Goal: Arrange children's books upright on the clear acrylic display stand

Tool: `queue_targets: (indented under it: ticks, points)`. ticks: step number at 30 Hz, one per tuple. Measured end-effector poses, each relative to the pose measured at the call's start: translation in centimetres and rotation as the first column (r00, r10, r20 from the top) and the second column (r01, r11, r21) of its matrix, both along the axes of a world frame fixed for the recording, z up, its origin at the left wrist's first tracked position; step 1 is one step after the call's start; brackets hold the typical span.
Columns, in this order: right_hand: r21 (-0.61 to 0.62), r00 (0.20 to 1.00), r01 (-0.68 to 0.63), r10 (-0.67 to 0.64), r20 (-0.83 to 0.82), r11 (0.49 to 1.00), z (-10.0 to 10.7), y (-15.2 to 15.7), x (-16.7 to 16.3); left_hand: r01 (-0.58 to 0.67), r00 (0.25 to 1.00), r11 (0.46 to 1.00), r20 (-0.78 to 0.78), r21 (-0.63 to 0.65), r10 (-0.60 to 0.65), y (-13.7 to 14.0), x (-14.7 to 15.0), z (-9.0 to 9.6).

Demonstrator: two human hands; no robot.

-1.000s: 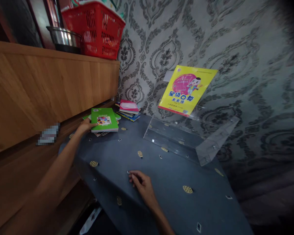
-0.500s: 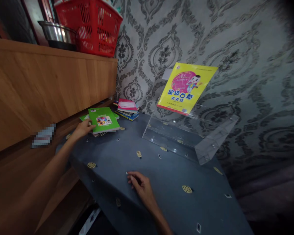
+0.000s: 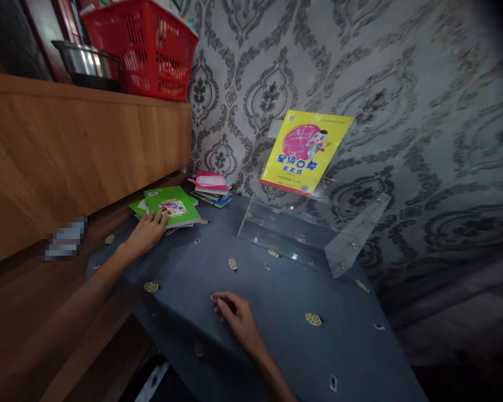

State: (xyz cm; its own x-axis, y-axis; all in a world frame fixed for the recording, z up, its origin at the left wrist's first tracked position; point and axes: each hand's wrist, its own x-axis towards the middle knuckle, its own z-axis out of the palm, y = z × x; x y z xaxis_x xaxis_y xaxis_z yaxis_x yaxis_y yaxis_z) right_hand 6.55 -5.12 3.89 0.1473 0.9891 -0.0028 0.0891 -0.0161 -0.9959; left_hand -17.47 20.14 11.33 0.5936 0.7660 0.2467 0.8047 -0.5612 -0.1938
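Note:
My left hand (image 3: 147, 231) reaches to the far left of the blue cloth-covered table (image 3: 276, 312), fingers resting on the near corner of a green book (image 3: 171, 205) that tops a small pile. My right hand (image 3: 233, 312) lies on the cloth near the front edge, fingers loosely curled, holding nothing. A yellow book (image 3: 304, 152) stands upright on a clear acrylic display stand (image 3: 314, 234) against the wall. A second stack of books with a pink cover (image 3: 210, 187) lies behind the green one.
A wooden cabinet (image 3: 75, 151) runs along the left, with a red plastic basket (image 3: 146, 47) and a steel bowl (image 3: 86, 61) on top. Patterned wallpaper backs the table. The table's front-left corner drops off near my right hand.
My left hand has slid from the green book's left edge onto its near corner. The book has shifted slightly. My right hand stays put.

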Motion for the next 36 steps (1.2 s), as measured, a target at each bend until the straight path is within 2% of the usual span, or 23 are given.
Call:
queue_targets:
  ticks: [4,7,11,15,19,22,24,27,29,32,36]
  points:
    - [-0.005,0.986,-0.014,0.012,-0.163,1.000,0.5,1.8,0.0,0.021,0.998,0.999,0.050,0.042,-0.023,-1.7,2.4,-0.2]
    - [-0.039,0.940,0.017,-0.030,-0.341,0.999,0.8,4.0,-0.1,0.055,0.995,0.993,0.076,0.100,-0.063,-3.5,4.4,-0.9]
    - [-0.081,0.808,0.051,-0.089,-0.582,0.995,1.2,7.2,-0.3,0.166,0.980,0.967,0.079,0.191,-0.184,-5.9,6.3,-1.9]
    - [-0.116,0.665,0.042,-0.115,-0.738,0.992,1.3,9.8,-0.4,0.366,0.924,0.909,0.042,0.199,-0.381,-8.7,7.9,-2.5]
    - [-0.172,0.670,0.209,-0.269,-0.692,0.963,0.4,10.5,0.1,0.533,0.841,0.833,0.010,0.149,-0.540,-11.7,9.4,-3.4]
    - [-0.199,0.663,0.326,-0.374,-0.648,0.924,-0.4,9.1,1.5,0.604,0.793,0.785,-0.007,0.141,-0.609,-12.0,9.3,-4.4]
    - [-0.188,0.696,0.340,-0.382,-0.609,0.921,-0.4,7.4,2.8,0.602,0.796,0.787,-0.023,0.134,-0.605,-11.1,8.5,-5.2]
    - [-0.171,0.802,0.286,-0.333,-0.496,0.943,0.1,4.6,4.9,0.554,0.832,0.827,-0.033,0.089,-0.554,-9.4,7.2,-6.3]
    - [-0.172,0.838,0.256,-0.307,-0.450,0.951,0.5,2.9,6.0,0.541,0.841,0.840,-0.023,0.053,-0.540,-9.1,6.8,-6.8]
    - [-0.182,0.855,0.269,-0.322,-0.408,0.946,0.9,1.0,7.7,0.556,0.831,0.831,-0.013,0.019,-0.556,-10.6,7.6,-7.3]
    - [-0.207,0.880,0.326,-0.376,-0.289,0.923,1.2,-1.3,10.6,0.614,0.789,0.789,0.024,0.011,-0.614,-14.3,9.7,-7.5]
